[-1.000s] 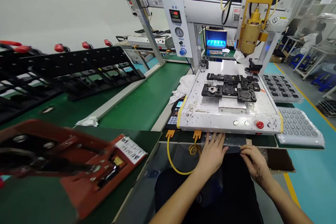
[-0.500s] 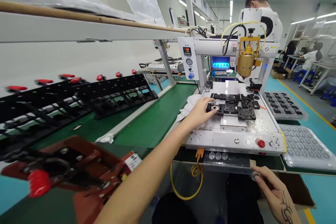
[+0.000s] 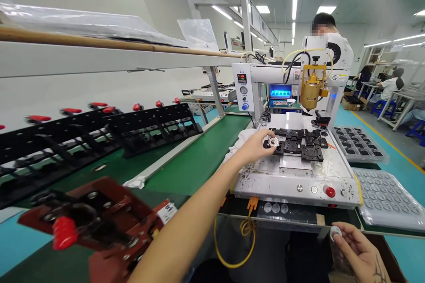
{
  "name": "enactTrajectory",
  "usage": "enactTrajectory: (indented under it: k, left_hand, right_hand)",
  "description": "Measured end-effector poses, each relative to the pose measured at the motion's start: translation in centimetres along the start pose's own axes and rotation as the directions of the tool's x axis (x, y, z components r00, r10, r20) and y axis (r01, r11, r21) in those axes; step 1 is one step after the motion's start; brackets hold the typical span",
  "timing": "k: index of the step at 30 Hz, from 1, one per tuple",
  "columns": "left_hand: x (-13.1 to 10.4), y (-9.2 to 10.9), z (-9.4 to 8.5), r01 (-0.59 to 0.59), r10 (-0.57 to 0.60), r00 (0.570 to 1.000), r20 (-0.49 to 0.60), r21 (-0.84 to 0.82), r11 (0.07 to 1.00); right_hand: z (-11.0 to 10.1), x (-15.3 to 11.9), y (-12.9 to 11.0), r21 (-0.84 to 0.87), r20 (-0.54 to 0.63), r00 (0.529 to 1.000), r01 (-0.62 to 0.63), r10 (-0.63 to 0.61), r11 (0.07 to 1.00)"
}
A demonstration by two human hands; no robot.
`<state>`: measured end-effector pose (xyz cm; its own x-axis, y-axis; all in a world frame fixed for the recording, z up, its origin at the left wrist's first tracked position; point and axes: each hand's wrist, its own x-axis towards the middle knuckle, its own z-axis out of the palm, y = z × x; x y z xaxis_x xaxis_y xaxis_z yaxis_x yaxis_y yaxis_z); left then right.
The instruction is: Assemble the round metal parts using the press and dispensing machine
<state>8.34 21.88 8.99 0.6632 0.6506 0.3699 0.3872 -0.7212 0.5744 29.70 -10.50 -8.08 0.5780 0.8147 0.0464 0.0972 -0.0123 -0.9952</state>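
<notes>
The left hand (image 3: 257,147) pinches a ring (image 3: 274,142) at its three o'clock, near black blocks (image 3: 292,146); the right hand (image 3: 360,247) pinches a pale disc (image 3: 334,231) at its ten o'clock.

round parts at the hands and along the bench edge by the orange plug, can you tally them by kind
Pale discs: 4 (3 in a row on the bench edge, 1 held disc in the right hand)
Ring-shaped part, between the left hand's thumb and finger: 1
Total: 5
</notes>
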Motion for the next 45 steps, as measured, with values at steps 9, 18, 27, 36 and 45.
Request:
enactTrajectory:
  k: [9, 18, 27, 36, 45]
  left_hand:
    - [-15.3, 6.8, 4.9, -0.131, 0.118, 0.980, -0.158, -0.075, 0.988]
    - [-19.6, 7.2, 6.1, 0.058, -0.108, 0.984, -0.140, -0.322, 0.945]
    - [-20.2, 8.5, 5.1, 0.244, -0.287, 0.958, 0.000, -0.527, 0.814]
    - [-20.5, 8.5, 5.1, 0.318, -0.337, 0.936, 0.106, -0.666, 0.675]
    - [-20.7, 8.9, 5.0, 0.307, -0.337, 0.938, 0.076, -0.630, 0.713]
  right_hand:
    - [3.3, -0.2, -4.5, 0.059, 0.206, 0.978, 0.014, -0.025, 0.998]
    - [6.0, -1.3, -6.8, 0.134, 0.428, 0.858, 0.252, -0.285, 0.959]
    - [6.0, -2.2, -7.5, 0.198, 0.537, 0.812, 0.141, -0.228, 0.970]
    - [5.4, -2.4, -7.0, 0.251, 0.542, 0.803, 0.129, -0.250, 0.959]
    - [5.6, -2.7, -7.6, 0.252, 0.524, 0.806, 0.162, -0.275, 0.954]
